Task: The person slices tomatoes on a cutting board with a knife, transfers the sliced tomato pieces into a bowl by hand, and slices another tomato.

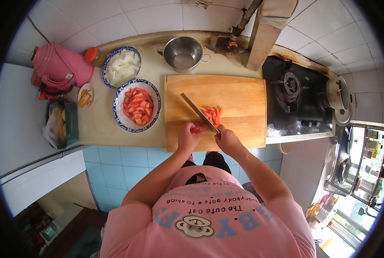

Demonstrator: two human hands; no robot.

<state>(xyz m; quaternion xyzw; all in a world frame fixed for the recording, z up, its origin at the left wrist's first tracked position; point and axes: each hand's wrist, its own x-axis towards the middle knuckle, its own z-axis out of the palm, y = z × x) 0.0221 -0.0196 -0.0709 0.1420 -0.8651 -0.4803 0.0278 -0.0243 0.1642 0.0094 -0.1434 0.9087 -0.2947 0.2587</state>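
Observation:
My right hand (229, 140) grips the handle of a kitchen knife (196, 110); its blade slants up and to the left over the wooden cutting board (243, 96). Just left of the blade, my left hand (188, 136) is closed at the board's near edge, with a small piece of tomato (196, 129) at its fingers. Cut tomato strips (213, 114) lie on the board to the right of the blade. Left of the board, a blue-rimmed bowl (115, 112) holds many tomato pieces (138, 106).
Behind that bowl stands a plate (105, 79) of pale slices. A metal pot (183, 53) sits behind the board, and a gas stove (301, 96) is to the right. At far left are a pink thermos (61, 64), a jar (94, 56), a small dish (91, 89) and a green basket (73, 124).

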